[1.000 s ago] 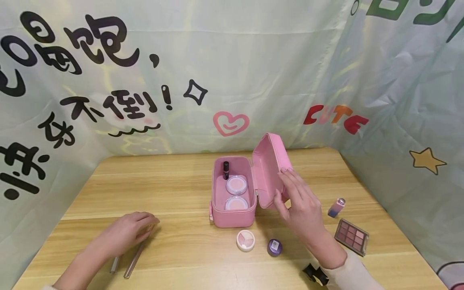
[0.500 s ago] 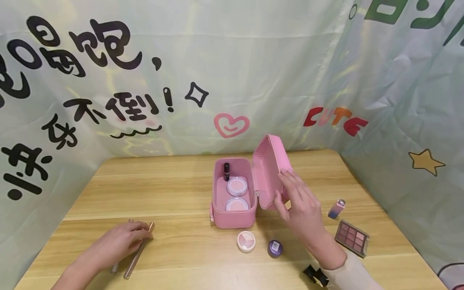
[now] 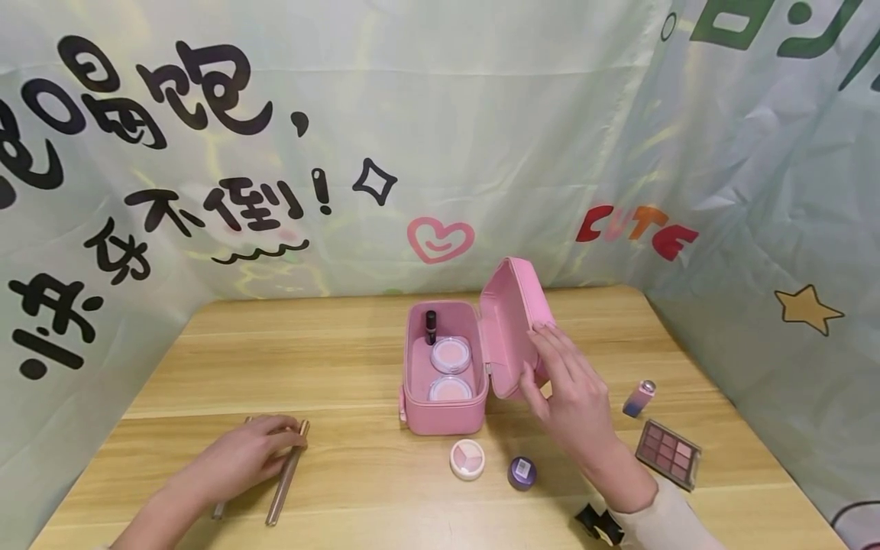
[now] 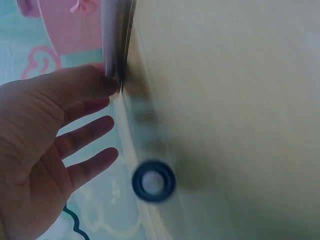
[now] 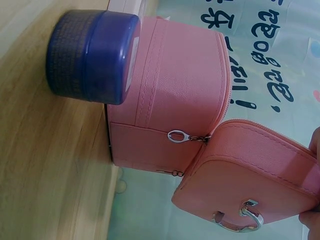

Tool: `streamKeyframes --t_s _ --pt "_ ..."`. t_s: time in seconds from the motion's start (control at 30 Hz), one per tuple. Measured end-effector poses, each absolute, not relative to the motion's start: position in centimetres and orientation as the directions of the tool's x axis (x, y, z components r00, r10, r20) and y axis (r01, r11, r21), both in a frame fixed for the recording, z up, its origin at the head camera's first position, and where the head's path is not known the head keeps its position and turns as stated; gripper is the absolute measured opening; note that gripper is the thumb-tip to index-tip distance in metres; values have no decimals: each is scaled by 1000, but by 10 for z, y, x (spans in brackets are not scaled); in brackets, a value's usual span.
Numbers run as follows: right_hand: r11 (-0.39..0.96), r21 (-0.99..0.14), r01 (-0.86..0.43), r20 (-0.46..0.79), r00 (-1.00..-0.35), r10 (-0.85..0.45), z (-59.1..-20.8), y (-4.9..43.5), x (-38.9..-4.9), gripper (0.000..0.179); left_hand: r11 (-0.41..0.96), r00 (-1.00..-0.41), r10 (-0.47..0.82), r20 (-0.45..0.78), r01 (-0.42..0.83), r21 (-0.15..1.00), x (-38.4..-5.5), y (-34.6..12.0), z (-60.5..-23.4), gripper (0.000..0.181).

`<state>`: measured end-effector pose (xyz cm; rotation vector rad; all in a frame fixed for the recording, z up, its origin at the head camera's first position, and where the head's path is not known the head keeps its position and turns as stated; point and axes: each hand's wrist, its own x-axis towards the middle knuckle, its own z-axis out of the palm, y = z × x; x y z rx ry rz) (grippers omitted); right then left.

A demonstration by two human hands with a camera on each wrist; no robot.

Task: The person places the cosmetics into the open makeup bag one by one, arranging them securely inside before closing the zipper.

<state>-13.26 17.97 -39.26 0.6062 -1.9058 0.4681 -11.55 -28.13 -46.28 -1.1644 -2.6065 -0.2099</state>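
Observation:
My left hand [image 3: 237, 462] pinches a slim rose-gold makeup pen [image 3: 287, 477] between thumb and index finger; the other fingers are spread in the left wrist view. A second slim pen [image 3: 218, 509] lies partly hidden beneath that hand. My right hand [image 3: 574, 389] grips the edge of the raised lid [image 3: 525, 305] of a pink cosmetic case [image 3: 443, 416]. Inside the case are two round compacts [image 3: 451, 354] and a black lipstick tube [image 3: 430, 327]. In the right wrist view, only fingertips [image 5: 314, 142] show at the lid [image 5: 260, 175].
In front of the case are a tricolour round compact [image 3: 467, 459] and a purple jar [image 3: 522, 473]. To the right lie a pink-blue lipstick [image 3: 639, 398], an eyeshadow palette [image 3: 668, 454] and a black bow-shaped item [image 3: 600, 524]. A printed cloth [image 3: 522, 114] hangs behind the table.
My left hand first drew back a little, then moved right with the rose-gold pen, which has shifted right, away from the second pen. My right hand still holds the lid.

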Motion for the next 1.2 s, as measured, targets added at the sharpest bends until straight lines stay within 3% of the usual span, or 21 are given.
streamKeyframes --t_s 0.17,0.5,0.97,1.2 --pt "797 -42 -603 921 -332 -203 -392 180 -133 39 631 -587 745 316 774 -48 -119 -271 -462 39" --pt "796 -39 -604 922 -328 -204 -392 180 -133 40 514 -474 830 295 855 -73 -121 -256 -461 33" --pt "797 -39 -603 921 -331 -205 -393 180 -133 40 527 -476 825 305 843 -107 -134 -231 -447 29" --pt "799 -40 -601 922 -331 -203 -393 181 -133 40 507 -433 829 354 848 -151 -147 -218 -424 27"
